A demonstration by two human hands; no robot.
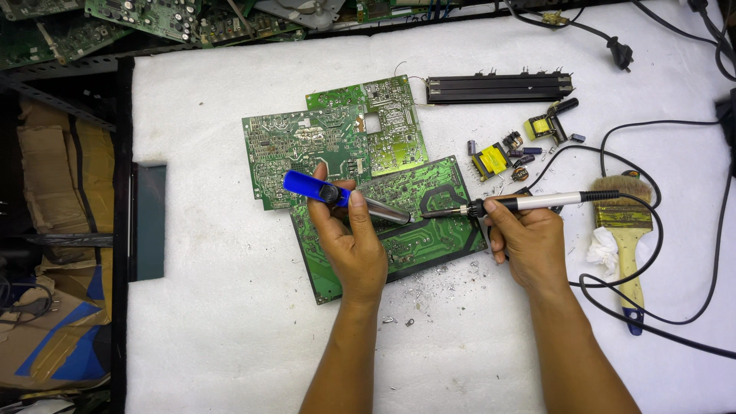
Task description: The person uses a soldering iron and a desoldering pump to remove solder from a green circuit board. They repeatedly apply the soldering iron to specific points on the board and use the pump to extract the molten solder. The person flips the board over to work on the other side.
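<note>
My left hand (349, 241) grips a blue and silver desoldering pump (337, 195), its tip pointing right over a green circuit board (429, 245) lying in front of me. My right hand (529, 241) holds a soldering iron (529, 202) by its pale handle, its dark tip aimed left and nearly meeting the pump's tip on the board. Two more green circuit boards (295, 146) (391, 126) lie overlapped just beyond, partly under the near board.
A white padded mat (230, 322) covers the bench. A black heat sink bar (498, 87), loose yellow transformers (491, 159) and capacitors sit at upper right. A paintbrush (625, 238) and black cables (675, 307) lie right. Solder scraps (429, 287) dot the mat. Scrap boards (153, 15) pile at top left.
</note>
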